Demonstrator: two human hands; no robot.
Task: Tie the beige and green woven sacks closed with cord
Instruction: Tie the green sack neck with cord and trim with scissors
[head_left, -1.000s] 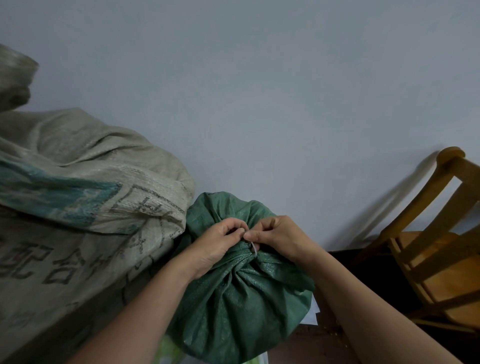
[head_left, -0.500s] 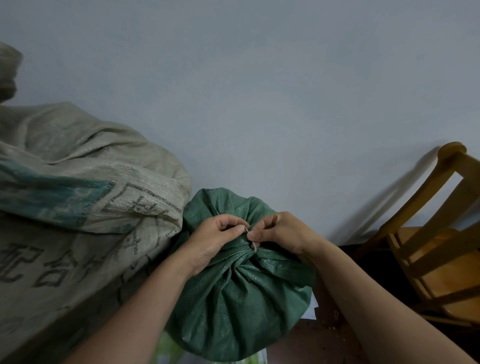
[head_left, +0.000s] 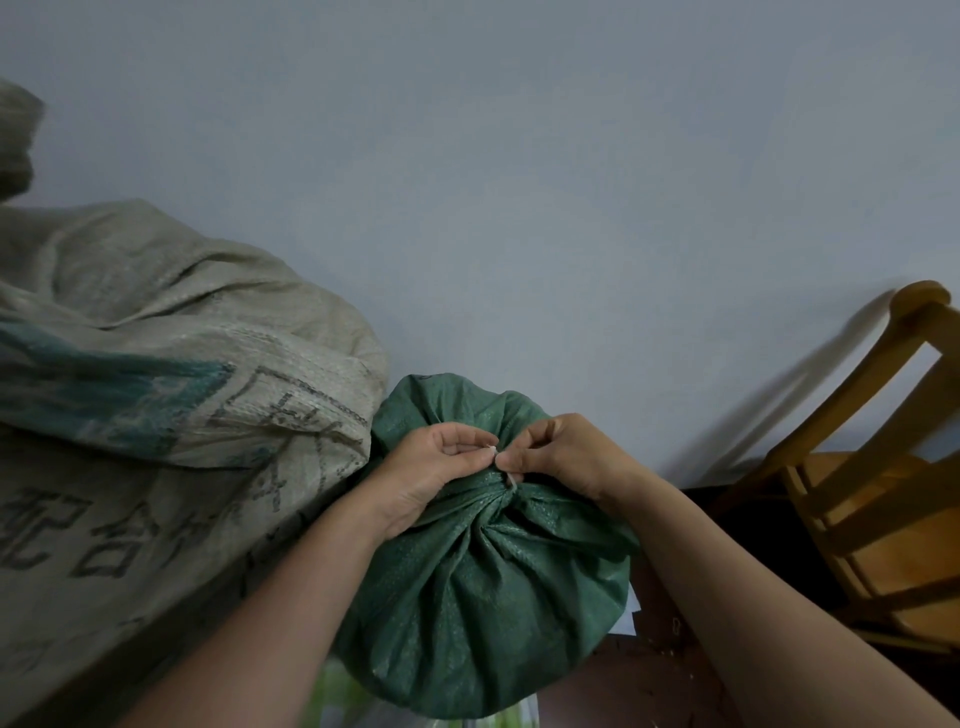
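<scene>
Woven green sack (head_left: 483, 597) (pleated neck) | both hands pinch thin white cord (head_left: 506, 475) | beige sack (head_left: 156, 415) beside

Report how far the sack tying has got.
Done: the green woven sack has its mouth gathered into a pleated neck. In hand: the left hand and right hand pinch a thin white cord at that neck, the knot unfinished. Left: the large beige woven sack with printed characters; its mouth is out of view, so I cannot tell.
</scene>
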